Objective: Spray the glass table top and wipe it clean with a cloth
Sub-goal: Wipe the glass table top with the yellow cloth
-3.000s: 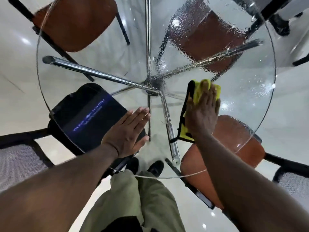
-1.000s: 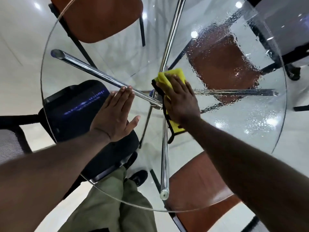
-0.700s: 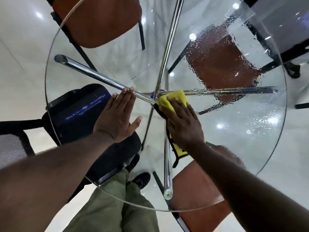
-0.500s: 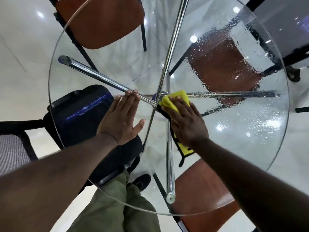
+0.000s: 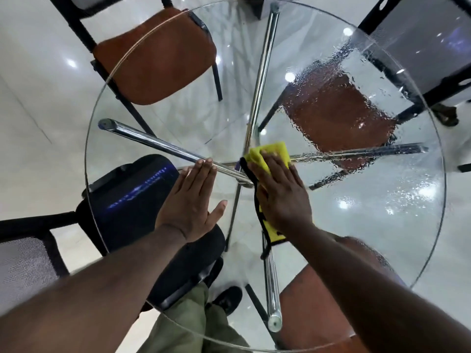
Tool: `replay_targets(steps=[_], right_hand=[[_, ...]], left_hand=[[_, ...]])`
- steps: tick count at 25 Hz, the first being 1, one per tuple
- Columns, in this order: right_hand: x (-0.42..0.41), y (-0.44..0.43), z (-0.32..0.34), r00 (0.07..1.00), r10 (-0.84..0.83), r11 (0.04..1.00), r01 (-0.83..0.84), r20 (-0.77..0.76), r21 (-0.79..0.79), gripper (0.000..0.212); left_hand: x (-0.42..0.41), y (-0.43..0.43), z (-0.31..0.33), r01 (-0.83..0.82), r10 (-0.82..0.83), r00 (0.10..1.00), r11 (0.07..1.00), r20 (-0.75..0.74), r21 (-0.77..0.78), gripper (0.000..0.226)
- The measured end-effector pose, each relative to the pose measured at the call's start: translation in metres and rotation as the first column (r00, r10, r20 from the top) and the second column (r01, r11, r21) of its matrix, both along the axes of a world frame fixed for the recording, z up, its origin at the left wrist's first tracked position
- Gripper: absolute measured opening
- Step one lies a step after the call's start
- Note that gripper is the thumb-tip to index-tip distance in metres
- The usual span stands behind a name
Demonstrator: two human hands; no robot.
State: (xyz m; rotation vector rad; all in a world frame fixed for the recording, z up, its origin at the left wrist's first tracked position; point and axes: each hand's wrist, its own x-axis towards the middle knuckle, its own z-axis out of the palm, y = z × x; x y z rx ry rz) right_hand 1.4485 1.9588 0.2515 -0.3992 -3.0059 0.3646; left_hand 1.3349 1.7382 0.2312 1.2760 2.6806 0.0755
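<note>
Here the round glass bench fills most of the frame, and the work sits near its centre. The right hand lies flat, fingers spread, on the yellow cloth, pressing it to the glass just right of where the chrome legs meet beneath; it grips nothing, it simply pins the cloth with an open palm, which spreads the pressure and lets the whole pad drag along. A black-edged part of the cloth trails out below the wrist, toward the lower middle of the frame. The left hand is also open and flat, empty, planted on the glass just left of centre, probably as a brace so the person can lean over the top without it shifting. The left half of the bench looks clear and dry, the orange chair in the upper left showing sharply through it. The upper right and right side are another matter: beaded spray droplets blur the second orange seat below and run out to the rim. Judging by that, the spraying is done and the wiping roughly half through, the cloth standing at the edge of the wet zone. No spray bottle is in view.
</note>
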Motion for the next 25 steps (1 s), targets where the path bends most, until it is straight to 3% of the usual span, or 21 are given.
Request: replay_targets(steps=[3,6,10,12,15,19,20,21,22,24,25], right_hand=[[0.031,0.002,0.0,0.989,0.143,0.99,-0.144,0.02,0.01,0.054],[-0.021,0.027,-0.003,0.976,0.216,0.976,-0.216,-0.001,0.034,0.054],[-0.123,0.036,-0.007,0.998,0.017,0.999,-0.015,-0.058,0.04,0.056],[-0.129,0.031,-0.008,0.996,-0.059,0.998,0.061,-0.071,0.024,0.057],[-0.051,0.008,-0.005,0.995,-0.063,0.998,0.063,-0.074,-0.012,0.059],[0.065,0.03,-0.002,0.969,0.248,0.968,-0.249,0.017,0.023,0.057],[0.074,0.045,-0.002,0.968,0.249,0.967,-0.249,0.017,0.042,0.056],[0.075,0.051,-0.004,0.989,0.146,0.989,-0.146,0.002,0.036,0.056],[0.07,0.048,-0.006,0.998,-0.059,0.998,0.059,-0.023,0.007,0.055],[0.047,0.01,-0.005,0.845,-0.534,0.843,0.529,-0.033,-0.1,0.057],[0.033,-0.016,-0.005,0.776,-0.63,0.771,0.623,-0.016,-0.131,0.058]], left_hand=[[0.0,0.001,0.001,0.003,-0.002,1.0,1.0,0.003,-0.011,0.085],[0.0,0.001,0.0,0.009,-0.009,1.0,1.0,0.003,-0.013,0.085],[-0.003,-0.002,-0.001,0.011,-0.011,1.0,1.0,-0.012,-0.004,0.084],[-0.003,0.001,-0.002,0.012,-0.012,1.0,1.0,-0.011,0.01,0.083],[0.001,0.0,-0.001,0.026,-0.023,0.999,0.998,-0.045,0.062,0.08],[0.001,0.002,0.002,0.115,-0.112,0.991,0.992,-0.068,0.054,0.072],[0.001,0.003,0.001,0.128,-0.124,0.99,0.99,-0.071,0.051,0.07],[0.0,0.002,-0.001,0.132,-0.128,0.989,0.99,-0.076,0.046,0.07],[0.0,0.001,-0.003,0.136,-0.132,0.988,0.99,-0.08,0.044,0.069],[-0.001,0.001,-0.007,0.142,-0.137,0.987,0.988,-0.08,0.063,0.068],[-0.001,0.001,-0.007,0.143,-0.137,0.987,0.987,-0.078,0.072,0.068]])
